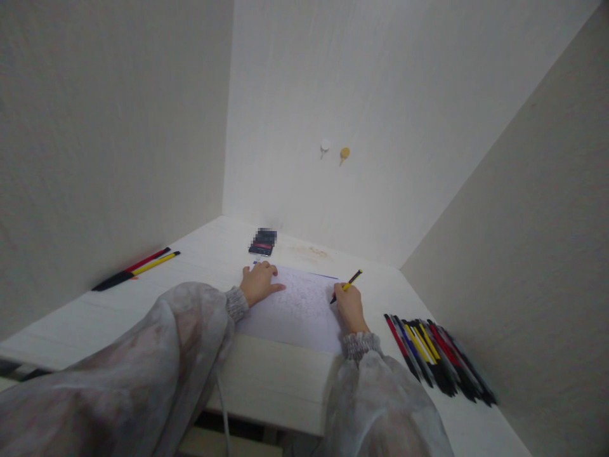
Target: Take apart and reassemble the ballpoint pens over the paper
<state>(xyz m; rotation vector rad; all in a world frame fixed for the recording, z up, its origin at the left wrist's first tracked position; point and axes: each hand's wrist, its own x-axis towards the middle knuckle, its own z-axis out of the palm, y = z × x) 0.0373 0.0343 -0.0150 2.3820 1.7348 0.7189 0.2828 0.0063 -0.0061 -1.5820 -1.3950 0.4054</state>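
A white sheet of paper with faint, dense markings lies on the white table. My right hand grips a yellow pen with black ends, its tip pointing down at the right part of the sheet. On the upper left of the paper rests my left hand, fingers spread and holding nothing. Both wrists come out of translucent, elastic-cuffed sleeves. The markings are too faint to make out.
A dark phone lies behind the paper. Several pens and markers line the right side; a few more lie by the left wall. A cable hangs at the front edge. Walls enclose three sides, with two hooks behind.
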